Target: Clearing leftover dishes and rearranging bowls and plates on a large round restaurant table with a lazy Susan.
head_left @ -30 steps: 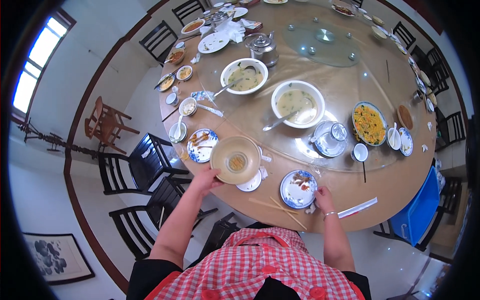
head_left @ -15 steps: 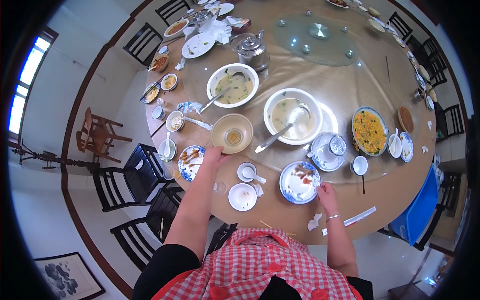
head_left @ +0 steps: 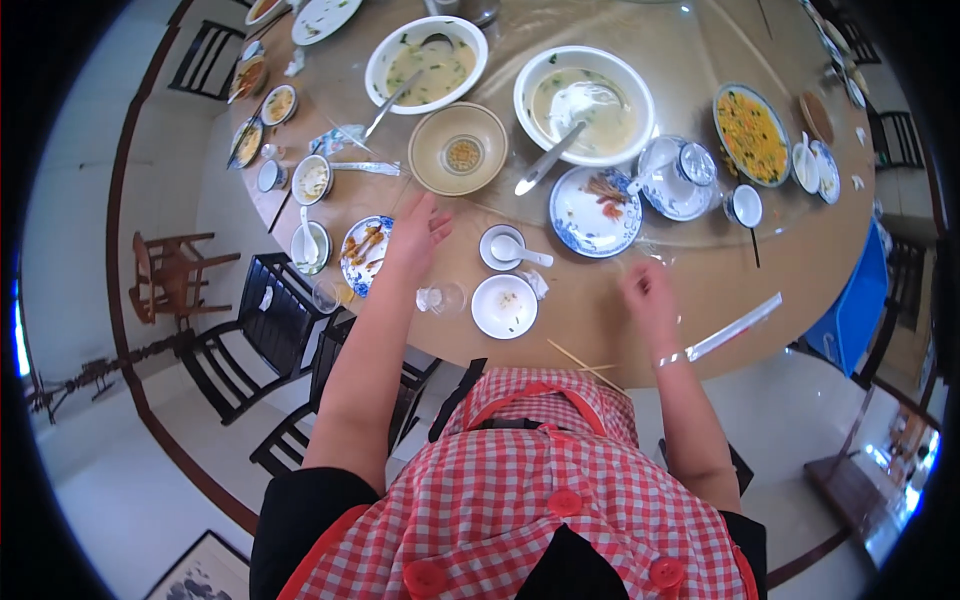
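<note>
My left hand [head_left: 420,237] hovers over the near table edge with its fingers apart, holding nothing. Just beyond its fingertips stands a wide tan bowl [head_left: 425,150] with a patterned centre. A blue-rimmed plate with food scraps [head_left: 580,225] lies beyond my right hand [head_left: 650,290], apart from it. The fingers of that hand are curled in, so whatever they may hold is hidden. Between the hands are a small white bowl with food bits [head_left: 490,318] and a small dish [head_left: 492,262] with a white spoon [head_left: 525,254]. A plate of bones [head_left: 360,240] sits beside my left wrist.
Two large soup bowls [head_left: 384,72] [head_left: 525,110] with ladles stand farther back. On the right are a plate of yellow fried food [head_left: 750,130], a small cup [head_left: 745,207] and a blue bin [head_left: 853,300]. Chopsticks [head_left: 580,362] lie at the near edge; black chairs [head_left: 275,310] stand left.
My left hand has let go of the tan bowl and drawn back. The scraps plate has moved away from me, and my right hand has released it. The view has tilted down.
</note>
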`<action>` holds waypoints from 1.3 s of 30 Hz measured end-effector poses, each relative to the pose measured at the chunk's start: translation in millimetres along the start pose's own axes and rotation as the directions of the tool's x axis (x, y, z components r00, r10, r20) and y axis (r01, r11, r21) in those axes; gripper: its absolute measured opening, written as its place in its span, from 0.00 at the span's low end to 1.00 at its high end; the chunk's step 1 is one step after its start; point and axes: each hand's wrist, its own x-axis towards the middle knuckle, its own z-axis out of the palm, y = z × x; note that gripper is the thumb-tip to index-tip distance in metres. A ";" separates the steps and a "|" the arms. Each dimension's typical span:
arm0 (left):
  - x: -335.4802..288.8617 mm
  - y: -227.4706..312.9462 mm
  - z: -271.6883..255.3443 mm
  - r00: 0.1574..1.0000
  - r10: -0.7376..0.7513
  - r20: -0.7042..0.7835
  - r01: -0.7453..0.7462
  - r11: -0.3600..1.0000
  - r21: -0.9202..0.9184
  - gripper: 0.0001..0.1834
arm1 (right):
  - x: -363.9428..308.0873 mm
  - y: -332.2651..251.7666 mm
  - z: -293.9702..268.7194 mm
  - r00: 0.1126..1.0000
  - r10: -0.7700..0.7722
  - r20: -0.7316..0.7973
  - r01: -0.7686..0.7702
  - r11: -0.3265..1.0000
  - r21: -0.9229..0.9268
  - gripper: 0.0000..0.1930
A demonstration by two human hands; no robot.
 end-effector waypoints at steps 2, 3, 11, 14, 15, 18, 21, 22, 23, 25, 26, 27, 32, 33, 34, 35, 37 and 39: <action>-17.9 1.7 -15.8 1.000 -0.010 0.024 0.009 0.999 0.043 0.21 | -59.8 -4.4 14.1 0.936 -0.195 0.295 0.265 0.939 -0.220 0.13; -25.6 1.8 -21.8 0.999 -0.012 0.040 0.009 0.996 0.085 0.21 | -85.3 2.6 22.7 0.916 -0.146 0.373 0.252 0.933 -0.256 0.12; -61.5 -7.0 -61.5 0.984 -0.079 0.162 0.012 0.926 0.377 0.16 | -133.0 28.3 63.1 0.946 -0.067 0.316 0.212 0.867 -0.451 0.05; -63.4 -16.2 -63.7 0.975 -0.086 0.205 -0.010 0.906 0.424 0.15 | -150.0 44.1 42.6 0.967 0.180 0.182 -0.084 0.894 -0.441 0.08; -61.7 -22.2 -67.8 0.960 -0.104 0.262 -0.028 0.889 0.458 0.15 | -161.1 49.3 31.8 0.964 0.240 0.117 -0.174 0.896 -0.407 0.09; -66.3 -28.8 -60.8 0.936 -0.145 0.321 -0.045 0.855 0.517 0.16 | -182.7 54.0 -4.8 0.952 0.307 -0.006 -0.288 0.886 -0.364 0.10; -67.2 -34.0 -41.8 0.931 -0.042 0.363 -0.202 0.768 0.608 0.15 | -172.4 51.8 -26.9 0.838 0.450 -0.308 -0.461 0.887 0.041 0.10; -71.0 -32.8 -26.3 0.931 -0.040 0.364 -0.205 0.767 0.608 0.15 | -158.4 51.2 -33.7 0.850 0.356 -0.387 -0.385 0.923 0.004 0.11; -75.9 -32.3 -7.7 0.891 -0.120 0.438 -0.195 0.769 0.609 0.16 | -142.5 51.2 -39.9 0.852 0.256 -0.456 -0.307 0.951 -0.039 0.12; -80.9 -45.9 40.8 0.767 -0.345 0.541 -0.024 0.827 0.562 0.17 | -106.2 74.5 -47.4 0.850 0.292 -0.438 -0.366 0.926 -0.093 0.12; -75.2 -59.8 56.7 0.663 -0.472 0.581 0.176 0.852 0.492 0.18 | -79.1 77.4 -52.8 0.855 0.323 -0.407 -0.423 0.887 -0.185 0.13; -78.3 -71.0 77.7 0.602 -0.554 0.575 0.334 0.829 0.449 0.19 | -57.0 80.8 -55.9 0.858 0.319 -0.403 -0.415 0.892 -0.178 0.13; -48.6 -126.4 153.3 0.566 -0.722 0.397 0.710 0.672 0.210 0.21 | 49.0 57.0 -64.0 0.866 0.330 -0.375 -0.362 0.932 -0.018 0.17; -39.0 -127.2 163.9 0.626 -0.685 0.373 0.698 0.705 0.123 0.21 | 58.5 57.2 -62.0 0.873 0.325 -0.365 -0.356 0.934 -0.020 0.17; -31.2 -125.5 173.5 0.684 -0.644 0.344 0.676 0.736 0.034 0.21 | 66.9 56.0 -60.3 0.872 0.210 -0.442 -0.270 0.960 -0.077 0.19; -25.1 -127.4 178.9 0.693 -0.636 0.341 0.670 0.742 0.021 0.21 | 74.7 53.0 -59.3 0.855 0.086 -0.512 -0.182 0.973 -0.140 0.21; -8.7 -138.6 180.1 0.740 -0.605 0.294 0.670 0.704 -0.235 0.20 | 76.3 44.1 -53.1 0.870 0.050 -0.490 -0.099 0.992 -0.076 0.23; -1.2 -139.7 183.6 0.791 -0.496 0.360 0.611 0.673 -0.417 0.20 | 66.0 42.3 -44.0 0.886 0.033 -0.463 -0.034 0.999 0.007 0.22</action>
